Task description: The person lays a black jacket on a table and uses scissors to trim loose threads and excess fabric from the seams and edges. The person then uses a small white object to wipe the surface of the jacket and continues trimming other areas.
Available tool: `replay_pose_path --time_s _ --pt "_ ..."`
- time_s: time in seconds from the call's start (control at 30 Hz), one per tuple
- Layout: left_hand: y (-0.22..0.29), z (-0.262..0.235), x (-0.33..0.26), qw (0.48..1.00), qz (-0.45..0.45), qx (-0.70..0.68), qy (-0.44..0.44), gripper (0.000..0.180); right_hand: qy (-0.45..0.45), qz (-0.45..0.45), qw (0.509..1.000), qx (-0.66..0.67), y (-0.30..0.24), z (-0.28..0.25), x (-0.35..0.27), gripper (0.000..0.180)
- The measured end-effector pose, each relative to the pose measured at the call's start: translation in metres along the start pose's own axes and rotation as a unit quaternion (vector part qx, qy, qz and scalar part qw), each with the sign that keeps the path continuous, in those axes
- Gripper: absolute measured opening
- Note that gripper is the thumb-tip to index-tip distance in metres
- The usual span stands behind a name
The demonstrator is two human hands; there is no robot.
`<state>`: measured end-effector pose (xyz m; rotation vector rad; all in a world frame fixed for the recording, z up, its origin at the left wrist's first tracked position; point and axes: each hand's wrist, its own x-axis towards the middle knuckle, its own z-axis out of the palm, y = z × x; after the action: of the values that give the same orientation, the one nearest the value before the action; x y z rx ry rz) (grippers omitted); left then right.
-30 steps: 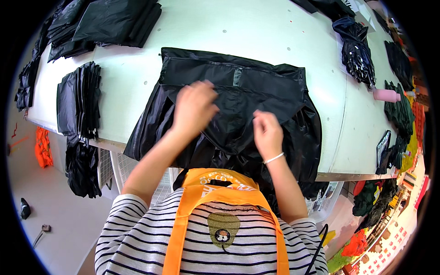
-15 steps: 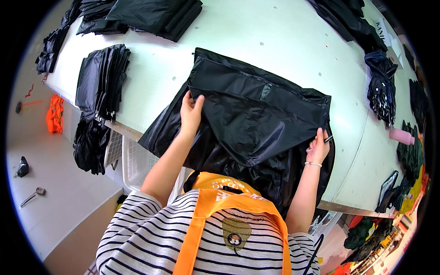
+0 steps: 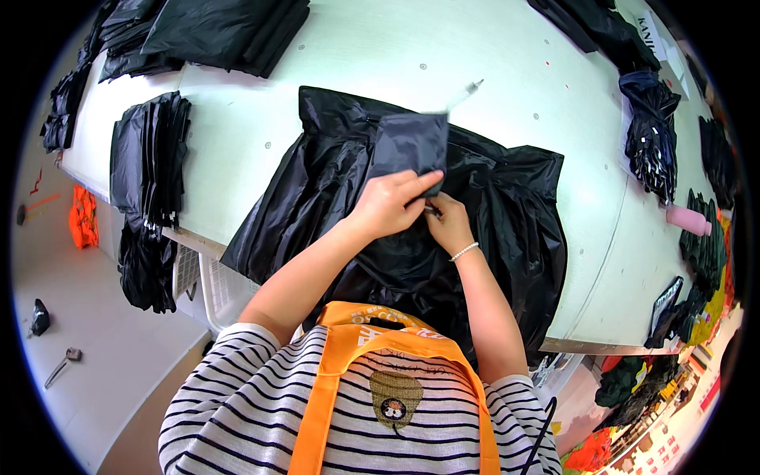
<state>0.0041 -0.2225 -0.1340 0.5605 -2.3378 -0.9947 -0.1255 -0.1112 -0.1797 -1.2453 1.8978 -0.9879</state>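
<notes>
Beyond the left hand (image 3: 385, 207) gripping it and right hand (image 3: 451, 224) pinching an object (image 3: 432, 210) lies dark cloth (image 3: 412, 144).

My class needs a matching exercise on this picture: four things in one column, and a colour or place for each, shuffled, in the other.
Column one:
1. Left hand
2. Bracelet
3. Apron
4. Pink cylinder

Column two:
A. Orange, worn over a striped shirt
B. Beside dark green cloth, toward the picture's right
C. Fingers on a small dark cloth piece
D. Around the right wrist

Pairs: 1-C, 2-D, 3-A, 4-B
</notes>
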Motion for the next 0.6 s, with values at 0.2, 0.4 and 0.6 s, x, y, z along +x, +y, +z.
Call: replay_pose_path --time_s 0.2,0.4,0.6 --pt "-0.016 0.035 -0.017 0.991 0.037 0.066 -0.108 0.045 0.19 0.196 0.935 0.227 0.017 -0.05 -0.029 0.031" --pt "-0.034 0.048 -0.028 0.978 0.056 0.136 -0.145 0.045 0.332 0.207 0.903 -0.178 0.097 -0.193 -0.022 0.036" --pt "-0.035 0.053 -0.022 0.977 0.06 0.116 -0.167 0.043 0.322 0.328 0.789 -0.408 0.244 -0.276 -0.069 0.049"
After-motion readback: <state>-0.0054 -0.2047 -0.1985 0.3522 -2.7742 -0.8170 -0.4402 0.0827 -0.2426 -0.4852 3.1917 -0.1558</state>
